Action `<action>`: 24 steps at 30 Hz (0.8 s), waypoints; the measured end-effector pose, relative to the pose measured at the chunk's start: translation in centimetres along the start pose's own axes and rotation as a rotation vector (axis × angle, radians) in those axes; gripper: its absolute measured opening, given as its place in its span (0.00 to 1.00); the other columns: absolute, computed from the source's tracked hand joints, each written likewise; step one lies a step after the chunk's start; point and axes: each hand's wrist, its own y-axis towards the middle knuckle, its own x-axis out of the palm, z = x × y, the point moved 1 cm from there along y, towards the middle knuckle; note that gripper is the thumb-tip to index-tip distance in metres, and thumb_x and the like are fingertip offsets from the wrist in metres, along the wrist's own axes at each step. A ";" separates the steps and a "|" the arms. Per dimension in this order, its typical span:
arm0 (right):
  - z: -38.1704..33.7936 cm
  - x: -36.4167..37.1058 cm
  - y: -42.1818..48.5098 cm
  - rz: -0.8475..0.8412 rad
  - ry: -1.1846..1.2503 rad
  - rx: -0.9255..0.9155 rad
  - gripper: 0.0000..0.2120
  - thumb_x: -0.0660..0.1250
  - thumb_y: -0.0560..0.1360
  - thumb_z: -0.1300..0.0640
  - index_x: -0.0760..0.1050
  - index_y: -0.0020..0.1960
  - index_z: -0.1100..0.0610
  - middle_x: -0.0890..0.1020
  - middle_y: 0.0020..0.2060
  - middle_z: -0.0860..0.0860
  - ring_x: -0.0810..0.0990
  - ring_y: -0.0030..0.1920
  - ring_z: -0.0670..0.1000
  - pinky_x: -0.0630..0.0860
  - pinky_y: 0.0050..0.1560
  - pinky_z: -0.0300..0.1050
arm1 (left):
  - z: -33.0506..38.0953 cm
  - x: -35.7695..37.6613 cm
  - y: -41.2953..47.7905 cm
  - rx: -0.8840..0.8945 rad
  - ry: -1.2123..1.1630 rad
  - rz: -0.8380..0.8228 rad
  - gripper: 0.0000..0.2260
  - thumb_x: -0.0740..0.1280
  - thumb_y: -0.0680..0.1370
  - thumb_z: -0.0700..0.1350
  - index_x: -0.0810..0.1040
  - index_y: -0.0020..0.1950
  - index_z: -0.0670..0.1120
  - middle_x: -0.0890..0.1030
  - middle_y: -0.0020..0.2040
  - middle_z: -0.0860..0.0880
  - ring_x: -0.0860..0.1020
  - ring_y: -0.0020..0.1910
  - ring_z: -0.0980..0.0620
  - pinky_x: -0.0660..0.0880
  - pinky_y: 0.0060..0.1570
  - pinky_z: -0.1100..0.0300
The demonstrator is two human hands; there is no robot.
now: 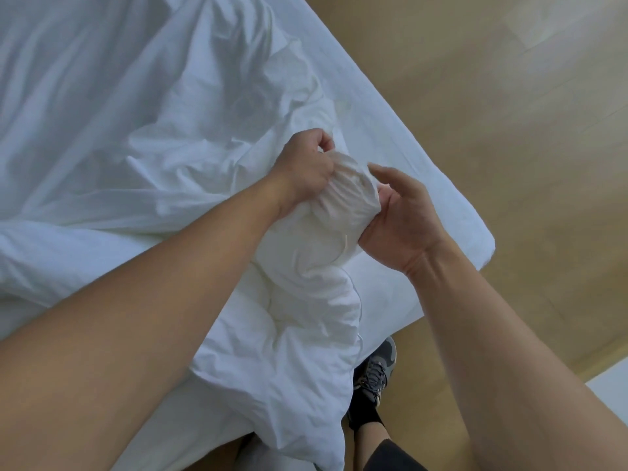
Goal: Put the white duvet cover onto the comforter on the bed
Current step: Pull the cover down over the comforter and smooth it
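The white duvet cover [163, 137] lies flat and wrinkly on the bed [441, 205]; it spreads away from the hands, far out in front of them and off to the left; one bit of it is gathered into a bunched corner [346, 195] right between the two hands. The left hand [302, 168] pinches the top of that bunched corner with curled fingers; the right hand [401, 215] cups it from the other side, fingers tucked round behind it and thumb sticking up just above the cloth. The comforter [299, 300] is the puffy white part; it runs the other way, from under the hands back toward the person and down over the edge of the bed; where the cover stops and the comforter starts inside the bunch I cannot tell, since both are white.

So the long line goes cover in front, hands in the middle, comforter behind; I think the next job is to slide the cover back along that line, over the puffy part. The left hand is nearer the loose spread of the cover, so it seems the one to pull; the right hand is nearer the end of the bed and looks best for holding the corner steady.
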 end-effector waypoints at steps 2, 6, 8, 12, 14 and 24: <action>-0.2 -0.1 -0.1 0.020 -0.234 -0.008 0.22 0.65 0.80 0.55 0.74 0.70 0.68 0.76 0.67 0.67 0.78 0.64 0.61 0.74 0.69 0.54 | -0.4 -0.1 -0.9 0.040 0.117 0.043 0.08 0.60 0.74 0.34 0.71 0.45 0.48 0.75 0.41 0.50 0.72 0.42 0.48 0.68 0.41 0.57; 0.7 -1.0 0.2 0.296 -0.565 -0.129 0.12 0.72 0.77 0.60 0.81 0.57 0.66 0.85 0.51 0.63 0.84 0.48 0.59 0.80 0.51 0.51 | -1.3 -2.6 -5.9 0.493 0.531 0.363 0.11 0.69 0.69 0.39 0.68 0.46 0.46 0.72 0.44 0.45 0.69 0.43 0.46 0.68 0.45 0.52; 1.0 -1.4 0.2 0.391 -0.639 -0.212 0.08 0.72 0.78 0.58 0.81 0.52 0.63 0.84 0.45 0.59 0.82 0.44 0.56 0.78 0.46 0.50 | -2.4 -3.8 -8.9 0.662 0.526 -0.002 0.13 0.72 0.68 0.50 0.69 0.42 0.49 0.71 0.38 0.53 0.68 0.37 0.53 0.69 0.38 0.54; 3.1 -0.8 0.1 0.514 -0.898 -0.264 0.08 0.72 0.77 0.56 0.78 0.50 0.61 0.81 0.40 0.51 0.79 0.38 0.48 0.76 0.37 0.43 | -9.0 -2.9 -17.0 0.274 1.201 -1.213 0.49 0.74 0.57 0.75 0.62 0.74 0.63 0.70 0.67 0.53 0.69 0.63 0.52 0.67 0.63 0.52; 3.8 -0.5 0.0 0.561 -0.906 -0.305 0.09 0.72 0.77 0.56 0.78 0.52 0.61 0.81 0.39 0.49 0.79 0.36 0.44 0.76 0.36 0.40 | -12.1 -1.6 -19.3 0.456 1.479 -1.178 0.46 0.77 0.66 0.66 0.58 0.78 0.56 0.63 0.73 0.45 0.65 0.70 0.42 0.61 0.69 0.47; 5.4 0.6 -0.6 0.690 -0.962 -0.350 0.06 0.69 0.76 0.60 0.77 0.40 0.58 0.76 0.32 0.45 0.72 0.33 0.44 0.70 0.35 0.39 | -8.0 -7.5 -8.7 0.362 1.066 0.157 0.11 0.65 0.74 0.43 0.79 0.56 0.47 0.83 0.51 0.41 0.80 0.51 0.38 0.72 0.51 0.47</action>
